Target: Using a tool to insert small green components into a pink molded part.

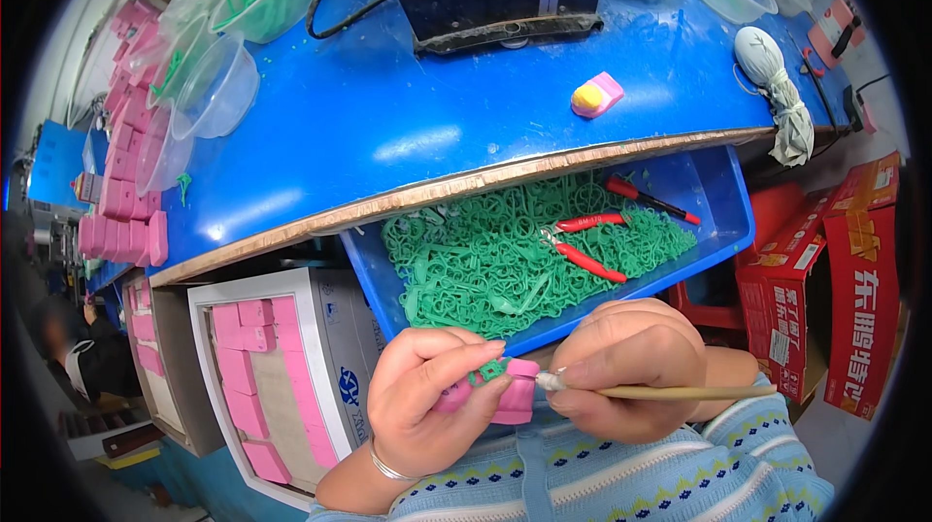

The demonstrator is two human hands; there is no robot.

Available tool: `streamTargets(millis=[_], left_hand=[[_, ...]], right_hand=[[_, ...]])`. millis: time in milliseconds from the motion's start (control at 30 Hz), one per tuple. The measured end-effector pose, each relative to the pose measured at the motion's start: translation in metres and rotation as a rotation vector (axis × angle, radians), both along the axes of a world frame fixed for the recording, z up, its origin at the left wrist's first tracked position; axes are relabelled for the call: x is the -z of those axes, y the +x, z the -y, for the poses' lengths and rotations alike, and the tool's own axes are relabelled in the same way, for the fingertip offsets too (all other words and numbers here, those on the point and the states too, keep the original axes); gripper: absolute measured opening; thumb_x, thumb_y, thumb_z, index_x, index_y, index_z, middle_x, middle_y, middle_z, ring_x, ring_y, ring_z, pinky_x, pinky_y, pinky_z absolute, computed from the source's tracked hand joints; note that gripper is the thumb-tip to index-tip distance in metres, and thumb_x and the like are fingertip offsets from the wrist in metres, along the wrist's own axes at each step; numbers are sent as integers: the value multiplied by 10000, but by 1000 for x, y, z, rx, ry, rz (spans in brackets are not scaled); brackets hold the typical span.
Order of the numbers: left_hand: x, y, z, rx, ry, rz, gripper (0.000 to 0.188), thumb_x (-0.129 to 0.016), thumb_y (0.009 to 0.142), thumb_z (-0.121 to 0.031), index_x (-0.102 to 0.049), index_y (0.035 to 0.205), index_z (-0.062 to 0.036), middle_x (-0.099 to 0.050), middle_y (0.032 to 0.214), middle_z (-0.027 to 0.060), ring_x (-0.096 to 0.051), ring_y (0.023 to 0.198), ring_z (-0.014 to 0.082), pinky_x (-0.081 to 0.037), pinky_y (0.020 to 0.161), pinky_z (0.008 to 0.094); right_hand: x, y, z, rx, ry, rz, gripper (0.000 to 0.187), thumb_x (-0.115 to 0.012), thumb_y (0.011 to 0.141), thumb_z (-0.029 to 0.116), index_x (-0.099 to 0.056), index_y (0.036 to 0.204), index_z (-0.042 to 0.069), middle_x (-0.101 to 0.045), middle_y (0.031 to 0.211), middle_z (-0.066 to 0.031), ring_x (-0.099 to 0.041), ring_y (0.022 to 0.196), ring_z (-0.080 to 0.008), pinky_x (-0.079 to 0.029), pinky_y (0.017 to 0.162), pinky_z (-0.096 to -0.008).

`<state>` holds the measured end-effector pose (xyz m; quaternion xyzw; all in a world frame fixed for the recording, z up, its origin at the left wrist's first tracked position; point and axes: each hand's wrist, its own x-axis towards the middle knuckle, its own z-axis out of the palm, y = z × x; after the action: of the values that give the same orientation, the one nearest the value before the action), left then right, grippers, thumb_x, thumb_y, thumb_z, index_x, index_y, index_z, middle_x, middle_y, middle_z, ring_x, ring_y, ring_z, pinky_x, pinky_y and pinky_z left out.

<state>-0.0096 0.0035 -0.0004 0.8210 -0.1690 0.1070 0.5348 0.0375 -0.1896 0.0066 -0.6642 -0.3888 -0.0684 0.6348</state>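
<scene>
A: Head view. What is the left hand [413,405] doing?

B: Its grip is pinching a pink block [515,411] together with a small green piece [492,369], thumb and fingers pressing in. The block is sitting low in the view, in front of the person's patterned blue top.

A: And the right hand [636,371]?

B: Its grip is narrowing round a pale wooden stick [694,392]; the whitish tip [550,381] is pointing at the block's right end (whether it is touching, I cannot tell).

A: Surroundings?

B: A blue tray [726,197] is standing just beyond the hands, holding a tangle of green pieces [466,269]. Red-handled pliers [594,263] and a red-and-black pen [652,201] are lying on top. On the blue worktop [417,95], a pink-and-yellow item [598,96] is resting well apart from both hands.
</scene>
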Motion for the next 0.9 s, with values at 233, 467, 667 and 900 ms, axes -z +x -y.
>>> streamTargets(millis=[233,467,667,900], left_hand=[[-1,1,2,3,9,42,350,-720,689,56,-604,1014,-2,-528,856,97,-624,777,230,-525,647,301],[2,1,1,8,16,41,350,-730,692,39,-607,1018,-1,-540,867,103,-622,770,225,-522,642,295],[2,2,3,0,12,64,347,-751,688,10,-611,1006,10,-547,856,101,-621,761,224,-513,623,288],[0,2,5,-22,-7,100,373,-755,632,68,-643,982,3,-571,836,83,-620,740,209,-514,597,286]], right_hand=[[-2,1,-5,48,-51,70,259,-760,682,66,-569,846,4,-615,706,-103,-590,535,-218,-461,464,-284],[0,0,-10,96,-7,96,233,-754,685,60,-572,820,5,-597,681,-101,-570,513,-219,-449,444,-283],[0,0,-14,129,4,126,207,-757,683,61,-580,778,9,-584,653,-92,-557,497,-206,-439,424,-280],[-9,-1,-11,130,-115,74,193,-744,702,61,-587,804,14,-588,663,-82,-569,511,-209,-450,440,-285]])
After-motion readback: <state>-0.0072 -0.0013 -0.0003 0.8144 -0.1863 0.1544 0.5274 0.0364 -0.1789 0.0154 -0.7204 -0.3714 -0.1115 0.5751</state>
